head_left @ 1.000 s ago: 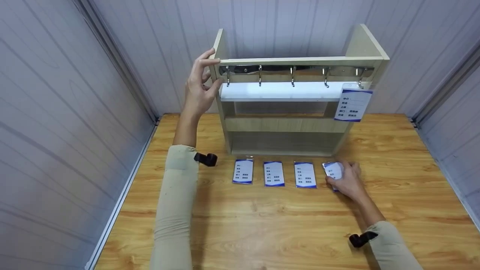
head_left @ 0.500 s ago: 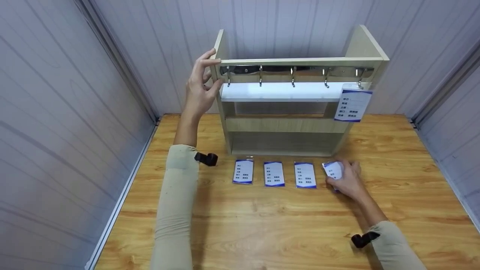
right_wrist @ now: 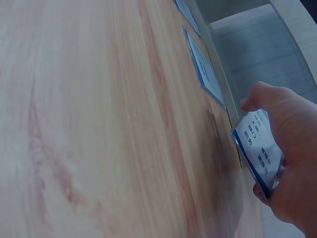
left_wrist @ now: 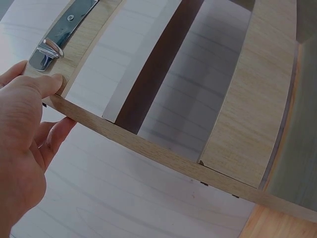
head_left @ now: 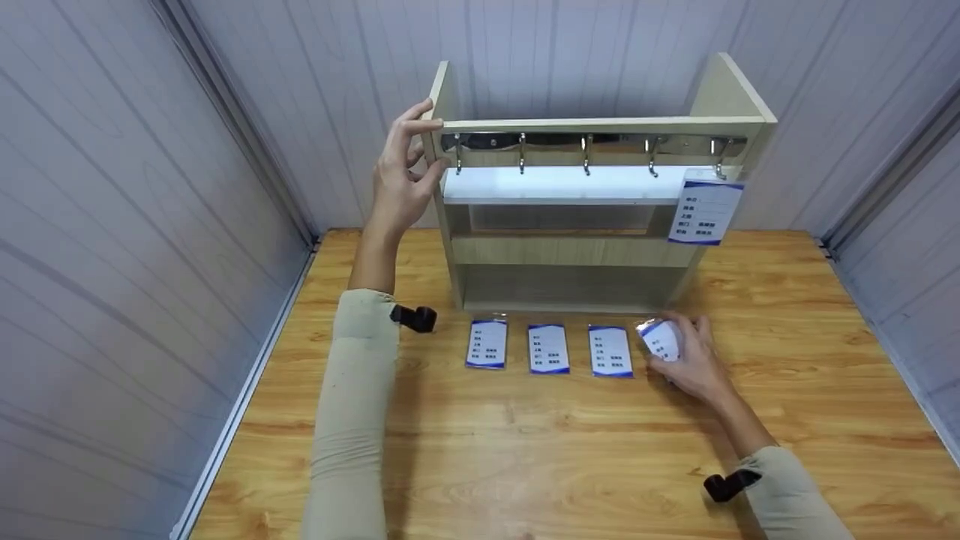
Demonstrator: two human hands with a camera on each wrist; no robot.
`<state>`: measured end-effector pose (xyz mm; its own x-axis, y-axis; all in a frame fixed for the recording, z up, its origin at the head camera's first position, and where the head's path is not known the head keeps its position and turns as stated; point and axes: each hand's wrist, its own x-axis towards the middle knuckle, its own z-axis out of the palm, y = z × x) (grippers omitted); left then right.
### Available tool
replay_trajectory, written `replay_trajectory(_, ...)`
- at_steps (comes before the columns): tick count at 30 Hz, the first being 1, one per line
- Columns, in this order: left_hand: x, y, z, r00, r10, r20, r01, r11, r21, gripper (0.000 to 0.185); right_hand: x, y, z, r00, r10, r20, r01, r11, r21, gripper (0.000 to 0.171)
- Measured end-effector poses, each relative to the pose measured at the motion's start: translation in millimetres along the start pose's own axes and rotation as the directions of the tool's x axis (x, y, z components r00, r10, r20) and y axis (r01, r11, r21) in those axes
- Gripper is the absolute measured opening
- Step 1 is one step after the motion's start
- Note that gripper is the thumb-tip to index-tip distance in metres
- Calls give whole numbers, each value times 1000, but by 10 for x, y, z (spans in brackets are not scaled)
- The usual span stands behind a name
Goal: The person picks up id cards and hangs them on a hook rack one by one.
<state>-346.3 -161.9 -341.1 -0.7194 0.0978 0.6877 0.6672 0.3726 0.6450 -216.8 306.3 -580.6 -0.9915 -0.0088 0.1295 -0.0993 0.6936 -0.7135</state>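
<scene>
A light wooden rack [head_left: 600, 255] stands at the back of the table, with a metal hook rail [head_left: 585, 142] under its top bar. One blue-edged card [head_left: 705, 211] hangs from the rightmost hook. My left hand [head_left: 401, 176] grips the rack's top left corner [left_wrist: 54, 96], thumb in front and fingers behind. Three more cards [head_left: 547, 348] lie flat in a row before the rack. My right hand [head_left: 686, 360] pinches a fourth card [head_left: 661, 341], its near end tilted up off the table; the right wrist view shows this card [right_wrist: 260, 156] held between thumb and fingers.
The wooden table [head_left: 525, 450] stretches toward me. Grey panelled walls [head_left: 112, 225] close in on the left, back and right. The rack has an open lower shelf [head_left: 570, 289].
The right hand has tilted the rightmost card up off the table and shifted slightly left. The left hand keeps its hold on the rack corner.
</scene>
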Motion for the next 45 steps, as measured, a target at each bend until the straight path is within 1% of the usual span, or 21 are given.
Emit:
replay_trajectory(6, 1, 3, 9, 1000, 2, -6, -2, 1000, 2, 43, -2, -24, -4, 998, -58, -33, 57, 998, -16, 85)
replay_trajectory(11, 8, 2, 17, 1000, 6, -8, -6, 1000, -6, 43, -15, -31, -9, 991, -116, -68, 114, 993, -32, 86)
replay_trajectory(16, 6, -4, 23, 1000, 6, -6, -6, 1000, -22, 43, -29, -52, -12, 985, -140, -101, 137, 990, -36, 90)
replay_trajectory(24, 9, -13, 31, 1000, 3, 1, -3, 999, -32, 42, -38, -64, 12, 964, -206, -166, 202, 979, -42, 97)
replay_trajectory(32, -6, -19, 2, 1000, -16, 6, 16, 999, -33, 42, -48, -143, 51, 946, -215, -242, 220, 976, -9, 98)
replay_trajectory(39, -22, -17, -33, 999, -34, -12, 33, 999, -39, 43, -55, -187, 133, 932, -246, -265, 252, 968, -10, 98)
replay_trajectory(45, -14, -33, -30, 1000, -26, -16, 25, 999, -27, 43, -42, -234, 154, 918, -275, -284, 281, 959, -20, 98)
